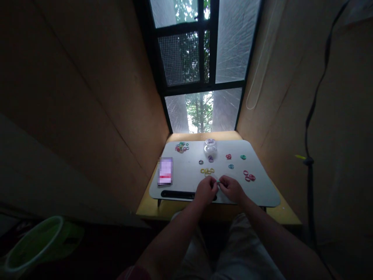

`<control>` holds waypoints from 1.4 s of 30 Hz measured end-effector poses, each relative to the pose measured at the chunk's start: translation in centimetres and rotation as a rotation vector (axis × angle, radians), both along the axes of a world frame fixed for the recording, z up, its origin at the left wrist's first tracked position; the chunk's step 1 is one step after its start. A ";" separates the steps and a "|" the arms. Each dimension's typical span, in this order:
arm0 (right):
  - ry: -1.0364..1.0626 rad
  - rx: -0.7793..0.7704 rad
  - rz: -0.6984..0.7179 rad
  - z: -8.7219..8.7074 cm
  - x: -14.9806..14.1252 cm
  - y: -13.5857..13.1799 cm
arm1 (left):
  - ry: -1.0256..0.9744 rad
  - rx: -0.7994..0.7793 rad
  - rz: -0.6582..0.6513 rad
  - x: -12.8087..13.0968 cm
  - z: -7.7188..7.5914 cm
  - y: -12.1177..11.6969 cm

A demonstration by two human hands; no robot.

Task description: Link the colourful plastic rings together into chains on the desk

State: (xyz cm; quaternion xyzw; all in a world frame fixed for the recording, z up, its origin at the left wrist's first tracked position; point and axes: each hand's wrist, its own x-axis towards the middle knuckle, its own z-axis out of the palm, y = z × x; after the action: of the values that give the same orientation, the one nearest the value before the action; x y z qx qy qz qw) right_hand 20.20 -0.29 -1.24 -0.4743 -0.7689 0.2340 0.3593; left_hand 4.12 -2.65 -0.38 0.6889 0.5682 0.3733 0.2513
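My left hand (206, 190) and my right hand (232, 189) meet above the front edge of a white folding table (186, 177). Their fingertips are pinched together around a small green band (218, 181), mostly hidden by the fingers. Just beyond my left hand lie several yellow bands (207, 171). Farther back are a purple band (210, 158) and a dark band (201, 162). To the right sit small groups of red bands (229, 156), green bands (243, 157), blue bands (231, 166) and pinkish-red bands (250, 177).
A clear round jar (210, 147) stands at the table's back. A mixed pile of bands (182, 147) lies back left, with a phone (165, 171) in front of it. A black slot (177, 194) runs along the front edge. A green basket (37, 243) is at lower left.
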 end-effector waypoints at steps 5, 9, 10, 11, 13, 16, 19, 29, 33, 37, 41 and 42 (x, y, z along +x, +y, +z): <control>-0.045 0.026 -0.054 -0.1 -0.4 -0.3 | 0.015 -0.009 -0.013 0.0 0.0 -0.2; -0.068 0.046 -0.095 -0.2 -0.6 -0.6 | 0.033 -0.012 -0.019 0.1 0.2 -0.2; -0.072 0.051 -0.106 -0.1 -0.6 -0.7 | 0.038 -0.012 -0.022 0.1 0.3 -0.3; -0.075 0.057 -0.113 -0.1 -0.6 -0.8 | 0.044 -0.011 -0.025 0.1 0.3 -0.3; -0.078 0.069 -0.119 0.0 -0.7 -0.9 | 0.055 -0.013 -0.032 0.1 0.5 -0.4; -0.083 0.086 -0.122 0.2 -0.8 -1.0 | 0.054 -0.012 -0.046 0.0 0.7 -0.7; -0.098 0.092 -0.130 0.2 -0.9 -1.1 | 0.024 -0.001 -0.091 -0.1 1.0 -0.8; -0.138 0.081 -0.162 0.2 -1.1 -1.0 | -0.075 -0.003 -0.098 0.0 0.9 -0.8; -0.163 0.096 -0.173 -0.5 -1.1 -0.7 | -0.073 -0.022 -0.099 0.0 0.5 -0.6; -0.194 0.096 -0.193 -1.1 -1.2 -0.5 | -0.039 -0.017 -0.097 0.0 0.1 -0.5; -0.183 0.106 -0.199 -1.4 -1.2 -0.5 | 0.002 -0.032 -0.096 0.0 -0.1 -0.3; -0.174 0.110 -0.205 -1.4 -1.2 -0.5 | 0.013 -0.033 -0.095 0.0 -0.2 -0.3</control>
State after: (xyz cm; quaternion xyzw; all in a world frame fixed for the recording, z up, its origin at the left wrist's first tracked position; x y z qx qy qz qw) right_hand 18.97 -0.76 -2.66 -0.5484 -0.7565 0.1117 0.3384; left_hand 4.16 -2.91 -0.53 0.7133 0.5426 0.3471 0.2763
